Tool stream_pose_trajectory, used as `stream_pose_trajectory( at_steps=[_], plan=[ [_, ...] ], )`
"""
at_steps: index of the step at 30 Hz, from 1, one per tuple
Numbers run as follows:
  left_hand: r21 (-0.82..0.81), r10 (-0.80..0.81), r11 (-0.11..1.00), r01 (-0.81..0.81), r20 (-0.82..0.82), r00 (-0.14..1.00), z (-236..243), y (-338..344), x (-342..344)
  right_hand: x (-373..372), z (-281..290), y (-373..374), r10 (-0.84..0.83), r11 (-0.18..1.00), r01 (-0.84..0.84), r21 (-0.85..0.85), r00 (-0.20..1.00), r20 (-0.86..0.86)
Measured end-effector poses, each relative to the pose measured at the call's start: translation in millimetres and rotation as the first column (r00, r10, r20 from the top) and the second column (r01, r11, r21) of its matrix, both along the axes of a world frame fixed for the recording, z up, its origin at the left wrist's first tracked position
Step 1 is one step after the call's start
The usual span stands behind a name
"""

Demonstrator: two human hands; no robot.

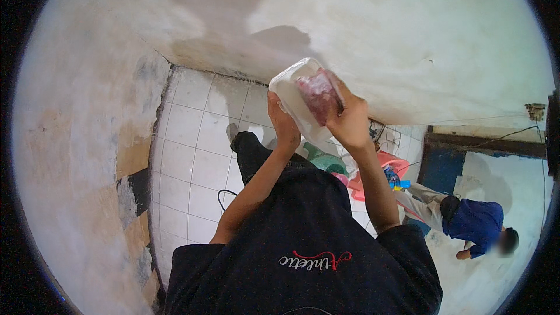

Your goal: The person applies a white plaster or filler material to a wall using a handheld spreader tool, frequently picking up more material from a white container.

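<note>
My left hand (284, 121) grips the near left side of a white rectangular tub (286, 84), which is tilted up before the wall. In my right hand (352, 121) is a reddish-pink piece smeared with white (318, 94), held over the tub's opening. It looks soft, like a cloth or sponge, but I cannot tell which. My right fingers are wrapped round it and partly hidden behind it. The smeared piece covers much of the tub's right side.
A pale wall (408, 41) rises ahead; the left wall (76, 140) has peeling patches. White floor tiles (181, 163) lie below. Right of me are a green thing (324, 157), a pink basin (396, 163) and a person in a blue shirt (475, 221). A wire (501, 136) crosses the right wall.
</note>
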State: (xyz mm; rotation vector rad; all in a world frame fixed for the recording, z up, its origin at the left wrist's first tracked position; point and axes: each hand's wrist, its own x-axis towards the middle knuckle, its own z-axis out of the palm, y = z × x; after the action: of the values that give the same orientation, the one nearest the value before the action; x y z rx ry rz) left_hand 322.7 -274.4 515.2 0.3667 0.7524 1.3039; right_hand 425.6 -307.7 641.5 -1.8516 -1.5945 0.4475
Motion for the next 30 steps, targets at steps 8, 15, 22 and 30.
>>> stream_pose_trajectory(
  at_steps=[8, 15, 22, 30],
  plan=[
    [-0.079, -0.049, 0.996, 0.051, 0.018, 0.999, 21.6, 8.4, -0.9, 4.4, -6.3, 1.3, -0.085, 0.996, 0.086, -0.013, 0.994, 0.071],
    [-0.13, -0.151, 0.975, 0.182, 0.217, 0.964, 5.0, 7.9, -5.0, -1.7, -3.6, 2.5, -0.054, 0.998, 0.058, -0.04, 0.995, 0.081],
    [-0.166, -0.241, 0.936, 0.31, 0.342, 0.908, -8.1, 0.1, -10.7, 2.9, -18.5, -11.1, 0.026, 0.991, -0.011, -0.133, 0.993, 0.111],
    [0.177, -0.281, 0.927, 0.329, -0.251, 0.926, -17.2, 10.6, -3.0, 25.4, 25.4, -25.0, 0.239, 0.97, -0.241, 0.008, 0.964, 0.119]
  ],
)
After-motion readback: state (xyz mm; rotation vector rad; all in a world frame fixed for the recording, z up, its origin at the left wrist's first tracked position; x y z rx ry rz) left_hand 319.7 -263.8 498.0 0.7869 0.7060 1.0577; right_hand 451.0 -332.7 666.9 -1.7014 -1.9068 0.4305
